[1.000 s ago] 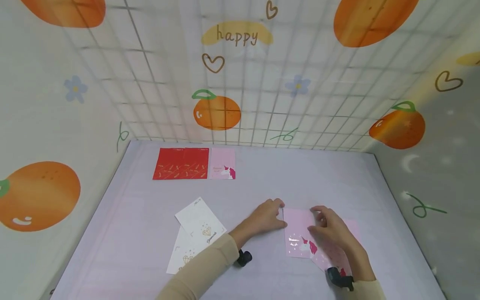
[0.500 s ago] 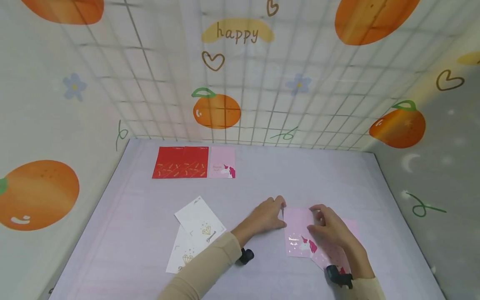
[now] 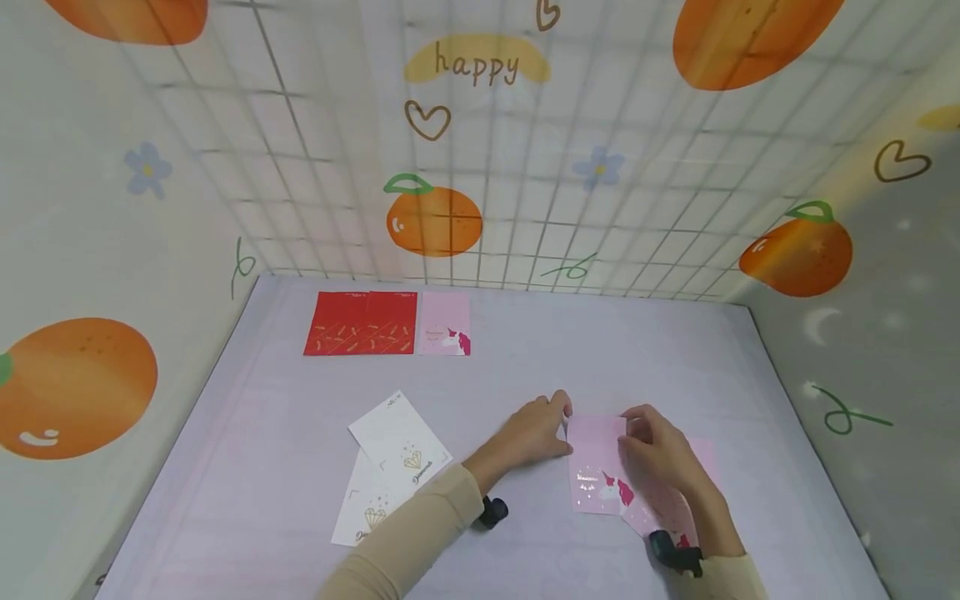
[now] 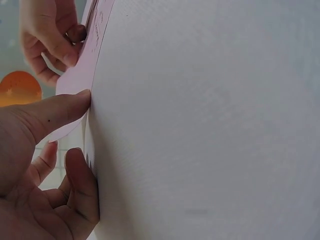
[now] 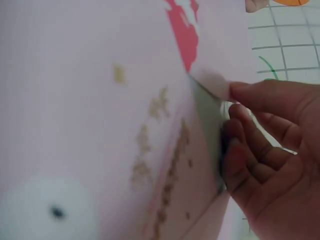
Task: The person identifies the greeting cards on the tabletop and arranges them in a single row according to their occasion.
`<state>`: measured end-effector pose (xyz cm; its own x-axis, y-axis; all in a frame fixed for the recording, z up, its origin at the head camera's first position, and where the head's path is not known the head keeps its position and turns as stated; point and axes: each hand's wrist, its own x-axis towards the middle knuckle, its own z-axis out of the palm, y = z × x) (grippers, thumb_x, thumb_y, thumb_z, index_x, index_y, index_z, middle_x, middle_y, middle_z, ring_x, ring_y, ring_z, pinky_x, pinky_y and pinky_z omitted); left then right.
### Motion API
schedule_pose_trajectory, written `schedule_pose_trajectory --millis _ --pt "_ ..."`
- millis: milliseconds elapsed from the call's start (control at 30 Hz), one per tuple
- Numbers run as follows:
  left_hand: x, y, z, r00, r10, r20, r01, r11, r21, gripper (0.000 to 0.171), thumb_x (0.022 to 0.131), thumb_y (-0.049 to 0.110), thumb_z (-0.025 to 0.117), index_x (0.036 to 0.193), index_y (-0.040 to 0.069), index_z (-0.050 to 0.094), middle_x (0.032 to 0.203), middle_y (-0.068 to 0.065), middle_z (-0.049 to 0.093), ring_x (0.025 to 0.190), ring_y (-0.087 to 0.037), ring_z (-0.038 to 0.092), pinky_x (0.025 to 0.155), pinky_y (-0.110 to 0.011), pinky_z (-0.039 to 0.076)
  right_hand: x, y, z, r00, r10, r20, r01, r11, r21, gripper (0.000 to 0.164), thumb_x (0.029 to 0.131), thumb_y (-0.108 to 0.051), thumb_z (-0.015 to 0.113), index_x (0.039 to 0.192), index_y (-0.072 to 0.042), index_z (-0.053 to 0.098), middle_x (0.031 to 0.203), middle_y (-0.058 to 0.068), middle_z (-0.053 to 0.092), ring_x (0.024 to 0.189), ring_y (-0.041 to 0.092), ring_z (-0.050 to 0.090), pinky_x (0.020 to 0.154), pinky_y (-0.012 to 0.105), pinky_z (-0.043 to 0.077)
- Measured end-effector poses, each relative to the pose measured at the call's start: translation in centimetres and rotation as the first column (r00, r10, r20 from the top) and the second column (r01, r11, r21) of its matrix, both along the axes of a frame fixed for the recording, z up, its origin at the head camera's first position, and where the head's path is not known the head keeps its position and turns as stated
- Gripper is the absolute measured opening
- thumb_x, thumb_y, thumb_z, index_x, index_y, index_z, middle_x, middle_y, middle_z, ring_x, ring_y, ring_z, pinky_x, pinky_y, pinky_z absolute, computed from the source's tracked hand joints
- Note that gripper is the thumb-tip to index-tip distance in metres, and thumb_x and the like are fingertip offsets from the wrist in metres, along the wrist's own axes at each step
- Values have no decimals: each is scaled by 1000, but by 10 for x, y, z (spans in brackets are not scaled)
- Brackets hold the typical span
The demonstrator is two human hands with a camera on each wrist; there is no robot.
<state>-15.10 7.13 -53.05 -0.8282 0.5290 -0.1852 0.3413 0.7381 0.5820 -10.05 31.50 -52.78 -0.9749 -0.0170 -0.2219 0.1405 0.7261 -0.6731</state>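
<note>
A pink unicorn card (image 3: pixel 592 454) lies right of centre on the table, overlapping a second pink card (image 3: pixel 660 512) tilted beneath it. My left hand (image 3: pixel 536 429) is at its left edge; in the left wrist view the thumb (image 4: pixel 70 110) touches that edge, while the other fingers bend beside it. At the opposite edge, my right hand (image 3: pixel 660 446) pinches the upper card between thumb and curled fingers. The right wrist view shows this edge (image 5: pixel 215 87) slightly raised, with the thumb on top. My right hand and forearm partly hide the lower card.
Two white diamond cards (image 3: pixel 401 442) overlap at the left, partly behind my left sleeve (image 3: pixel 412 533). Two red cards (image 3: pixel 360 325) and another pink unicorn card (image 3: pixel 445 323) form a row at the back. A patterned curtain (image 3: pixel 510 167) borders the table.
My right thumb and fingers have shifted slightly and closed in on the upper card's right edge. The left hand stays at the left edge, almost unmoved.
</note>
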Motion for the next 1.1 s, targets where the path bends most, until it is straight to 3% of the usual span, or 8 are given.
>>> schedule_pose_trajectory --millis 167,367,533,633,767,967,1100 --pt "1 0 0 1000 -4 0 4 1000 4 50 83 31 83 118 21 48 86 5 50 75 -12 50 64 -24 43 -2 3 -2 997 16 -77 -21 998 -60 30 97 -17 68 124 -13 57 110 10 65 104 31 63 96 53 50" --pt "1 0 0 1000 -1 9 1 1000 19 50 83 31 83 117 21 48 89 6 52 76 -10 50 66 -23 44 -3 5 -4 998 -3 -61 -4 994 -112 26 98 -14 65 123 -12 57 108 10 65 103 30 63 96 53 50" --pt "0 -5 0 999 -6 47 2 995 100 50 84 31 82 119 20 49 92 5 56 79 -9 52 70 -24 46 -2 6 -5 999 -14 -46 6 987 -164 26 99 -15 64 124 -11 57 109 11 65 103 29 63 96 50 51" --pt "0 -10 -1 993 7 117 -32 978 206 51 84 30 81 124 18 51 94 6 62 83 -8 56 74 -26 48 -2 6 -6 999 -17 -35 10 981 -196 27 99 -18 64 125 -13 56 109 11 65 101 27 63 96 45 51" --pt "3 -14 -3 971 36 234 -115 936 334 51 85 29 80 128 16 54 93 9 68 84 -5 61 79 -30 51 -2 8 -7 999 -22 -25 15 974 -227 29 99 -22 65 126 -14 56 109 10 64 97 25 62 94 36 52" --pt "13 -17 -4 933 61 355 -217 882 418 43 85 27 80 123 18 60 91 11 66 77 -7 64 72 -30 53 0 7 -2 999 -50 -11 44 957 -288 31 100 -23 64 128 -12 55 108 12 61 97 27 60 90 29 51" --pt "17 -18 -6 919 51 391 -236 865 442 43 85 25 80 123 20 61 93 10 66 75 -9 65 69 -29 54 -1 8 0 998 -68 -2 64 945 -321 33 100 -25 63 128 -9 53 105 15 59 95 30 58 83 25 50"
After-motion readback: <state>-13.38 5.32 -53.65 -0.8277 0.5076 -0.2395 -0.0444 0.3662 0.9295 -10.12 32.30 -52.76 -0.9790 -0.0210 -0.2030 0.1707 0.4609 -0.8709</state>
